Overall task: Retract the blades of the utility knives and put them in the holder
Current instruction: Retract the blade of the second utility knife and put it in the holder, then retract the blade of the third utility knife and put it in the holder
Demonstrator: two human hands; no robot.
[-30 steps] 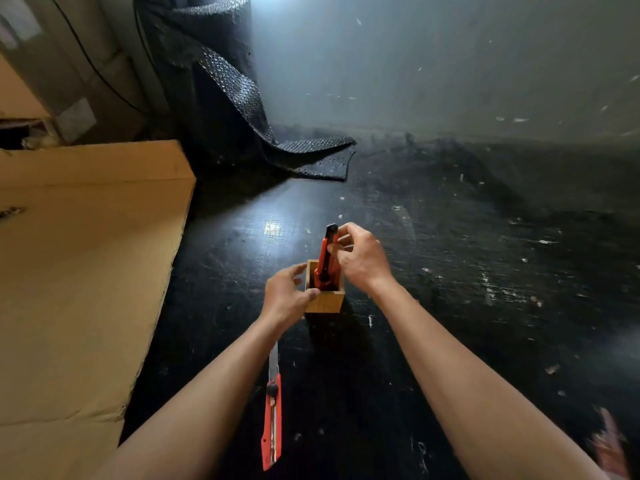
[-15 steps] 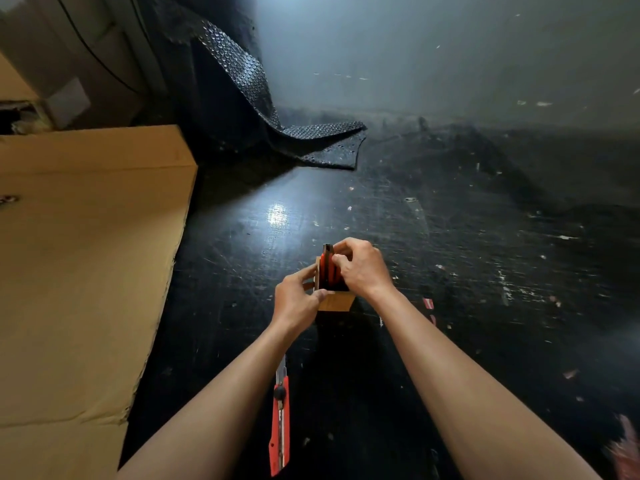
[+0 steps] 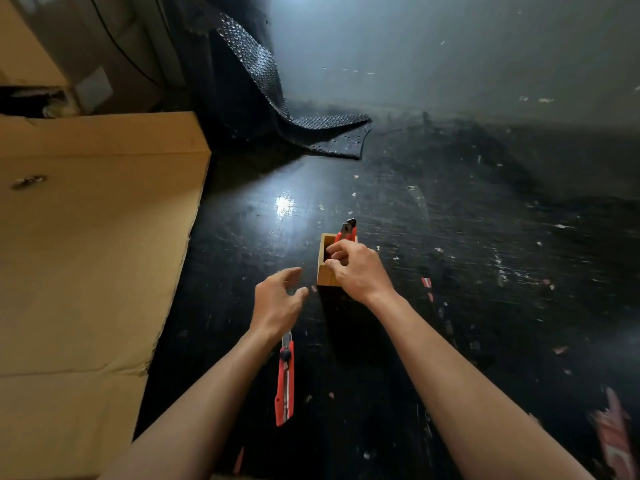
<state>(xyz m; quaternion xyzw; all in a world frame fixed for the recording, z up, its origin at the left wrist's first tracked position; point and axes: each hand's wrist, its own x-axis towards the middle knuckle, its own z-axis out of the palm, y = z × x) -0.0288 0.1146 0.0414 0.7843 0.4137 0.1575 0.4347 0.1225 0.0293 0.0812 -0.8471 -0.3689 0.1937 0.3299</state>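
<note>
The right hand (image 3: 356,271) rests curled on the small square wooden holder (image 3: 325,271), one red utility knife (image 3: 348,232) standing inside. The left hand (image 3: 277,299) hovers spread, empty. The second red plastic knife (image 3: 284,386) lies below, blade exposed: light, stiff, best gripped mid-handle.

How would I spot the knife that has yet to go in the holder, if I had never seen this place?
Start at the big cardboard sheet on the left, then move right onto the black floor. Beside the left forearm, nearer the camera than the small wooden holder, lies a red utility knife. Unlike the other red knife standing in the holder, it lies flat, with its metal blade sticking out.
</note>
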